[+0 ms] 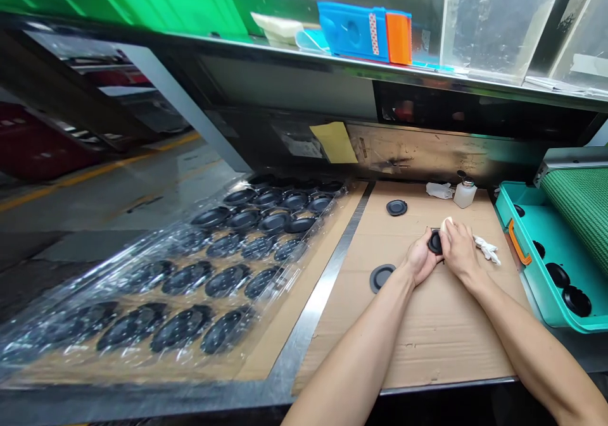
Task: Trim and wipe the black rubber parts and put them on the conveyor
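My left hand (420,259) is closed around the edge of a round black plastic part (434,242), holding it just over the cardboard sheet (446,344). In my right hand (460,249) a white cloth (445,225) is pinched, and the fingers press it against the part's right side. My hands hide much of that part. Another black round part (396,207) lies farther back on the cardboard, and a dark grey ring-shaped one (375,279) is left of my left wrist. A crumpled white cloth (487,250) rests right of my right hand.
A clear plastic tray (266,345) with rows of black parts covers the left side. At right, a teal bin (546,302) with several black parts stands beside a green conveyor belt (582,204). A white pump bottle (465,194) is at the back. An overhead shelf (285,56) crosses above.
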Motion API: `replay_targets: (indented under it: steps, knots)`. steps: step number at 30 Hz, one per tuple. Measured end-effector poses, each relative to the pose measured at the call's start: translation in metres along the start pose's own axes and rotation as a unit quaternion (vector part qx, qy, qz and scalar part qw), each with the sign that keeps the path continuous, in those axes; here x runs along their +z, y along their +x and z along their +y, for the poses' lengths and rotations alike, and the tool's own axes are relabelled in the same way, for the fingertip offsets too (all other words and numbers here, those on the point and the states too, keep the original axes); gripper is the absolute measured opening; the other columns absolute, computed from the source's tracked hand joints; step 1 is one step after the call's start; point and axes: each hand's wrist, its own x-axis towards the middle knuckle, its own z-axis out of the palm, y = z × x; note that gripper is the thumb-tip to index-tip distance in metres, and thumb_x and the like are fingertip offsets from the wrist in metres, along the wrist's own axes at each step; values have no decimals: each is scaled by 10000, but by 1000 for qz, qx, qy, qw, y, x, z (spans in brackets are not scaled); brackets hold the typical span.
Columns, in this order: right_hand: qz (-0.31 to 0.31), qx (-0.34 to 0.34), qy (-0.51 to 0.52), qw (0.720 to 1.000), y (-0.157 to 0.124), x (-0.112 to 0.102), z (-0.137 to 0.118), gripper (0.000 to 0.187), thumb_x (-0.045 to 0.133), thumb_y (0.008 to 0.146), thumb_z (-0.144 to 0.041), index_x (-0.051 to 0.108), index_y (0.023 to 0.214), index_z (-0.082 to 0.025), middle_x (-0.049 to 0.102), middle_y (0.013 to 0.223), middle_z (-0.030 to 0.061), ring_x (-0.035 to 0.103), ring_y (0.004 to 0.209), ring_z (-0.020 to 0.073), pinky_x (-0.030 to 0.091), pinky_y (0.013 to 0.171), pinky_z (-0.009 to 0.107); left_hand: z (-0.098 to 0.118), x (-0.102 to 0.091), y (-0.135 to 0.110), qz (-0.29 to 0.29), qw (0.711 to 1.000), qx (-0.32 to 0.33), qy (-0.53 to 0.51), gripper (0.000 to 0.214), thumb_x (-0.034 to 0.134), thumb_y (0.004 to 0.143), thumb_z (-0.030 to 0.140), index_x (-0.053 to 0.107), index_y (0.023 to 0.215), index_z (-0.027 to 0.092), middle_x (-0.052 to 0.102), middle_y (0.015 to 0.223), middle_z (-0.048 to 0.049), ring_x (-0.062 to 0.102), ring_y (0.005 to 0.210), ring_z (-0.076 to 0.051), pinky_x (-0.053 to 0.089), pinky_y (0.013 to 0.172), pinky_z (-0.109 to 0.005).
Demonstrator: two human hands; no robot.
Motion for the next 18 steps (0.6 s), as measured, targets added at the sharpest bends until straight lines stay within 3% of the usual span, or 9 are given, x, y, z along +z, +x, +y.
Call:
replay_targets:
  steps: [3, 7, 11, 15, 18]
  knots:
    - [-12, -53, 13, 998, 0, 0, 3, 470, 396, 1021, -340, 560, 1420, -154, 549, 1413, 174, 498, 1215, 295, 430, 1035, 447, -1, 1, 0, 12, 1000, 7, -9, 367, 391, 1049, 324, 692, 989, 122, 744, 1036, -133, 696, 1053, -205, 541, 978, -329]
    - [5, -13, -1, 1000, -1, 0, 1, 458, 367, 1027, -332, 592, 1374, -135, 587, 1366, 182, 531, 1155, 291, 435, 1015, 451, 0, 2, -1, 10, 1000, 4, -3, 375, 381, 1054, 341, 687, 1023, 127, 746, 1006, -119, 704, 1017, -208, 557, 959, -353]
    - [-3, -59, 21, 998, -2, 2, 3, 451, 406, 1021, -357, 581, 1390, -162, 557, 1422, 160, 515, 1206, 287, 430, 1034, 438, 1, 2, -1, 17, 999, 10, -25, 356, 405, 1044, 328, 689, 989, 121, 742, 1010, -135, 703, 995, -197, 554, 963, -330]
    - [43, 12, 58, 997, 9, 0, 23, 425, 474, 987, -383, 607, 1321, -156, 607, 1341, 169, 527, 1217, 288, 426, 1053, 463, 1, -1, 0, -3, 1000, 10, -24, 363, 389, 1048, 335, 681, 974, 134, 738, 1031, -119, 698, 991, -205, 568, 945, -398]
    - [70, 41, 110, 991, 14, -6, 34, 550, 573, 928, -452, 527, 1390, -156, 610, 1315, 173, 553, 1190, 283, 458, 1021, 453, 2, -3, 2, -13, 1000, 1, -24, 379, 395, 1041, 351, 686, 977, 118, 732, 1008, -134, 697, 957, -215, 574, 918, -426]
